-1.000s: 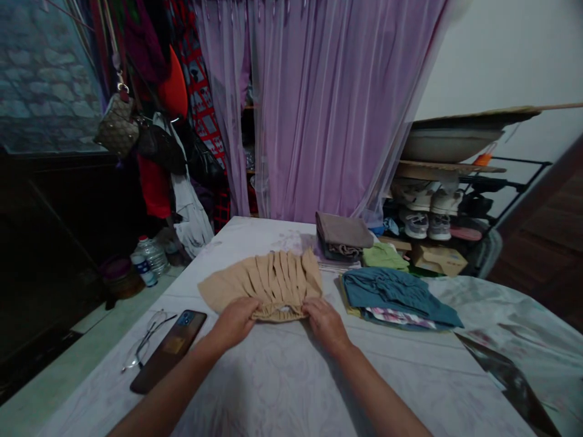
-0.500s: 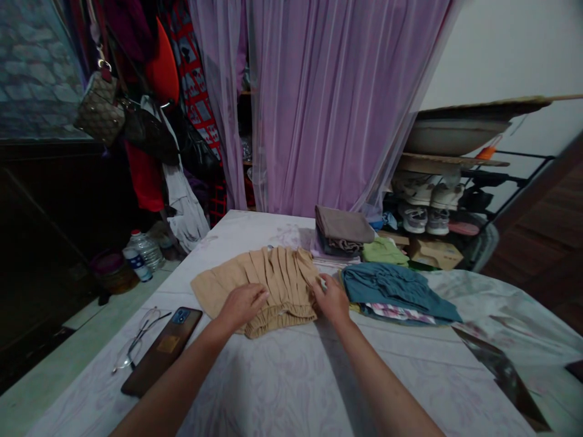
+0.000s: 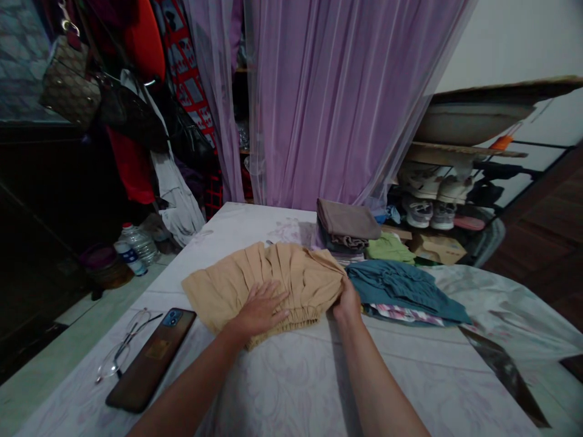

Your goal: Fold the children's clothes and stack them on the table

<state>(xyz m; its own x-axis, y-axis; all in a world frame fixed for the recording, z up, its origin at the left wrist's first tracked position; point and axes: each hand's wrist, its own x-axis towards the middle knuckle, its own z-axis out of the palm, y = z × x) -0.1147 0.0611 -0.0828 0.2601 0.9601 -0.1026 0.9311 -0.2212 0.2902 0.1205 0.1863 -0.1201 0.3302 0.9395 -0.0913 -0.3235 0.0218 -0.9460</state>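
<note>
A tan garment with a gathered elastic waistband (image 3: 228, 276) lies spread on the patterned white cloth (image 3: 291, 382) in front of me. My left hand (image 3: 259, 309) rests flat on its middle, fingers spread, just above the waistband. At the garment's right side, my right hand (image 3: 347, 300) grips the edge and pulls it outward; the fingertips are partly hidden by the fabric. Right beside that hand sits a folded teal garment (image 3: 401, 282) on top of a floral one (image 3: 405, 314).
Behind stands a stack of folded clothes with a brown piece on top (image 3: 348, 218), beside a green cloth (image 3: 390, 247). A phone (image 3: 152, 358) and eyeglasses (image 3: 112, 358) lie at the left edge. Purple curtains (image 3: 310, 109) hang at the back; a shoe rack (image 3: 437, 200) stands right.
My right hand has taken hold of the tan garment's right edge and drawn it outward to the right. The left hand has flattened onto the fabric. The camera view has shifted slightly.
</note>
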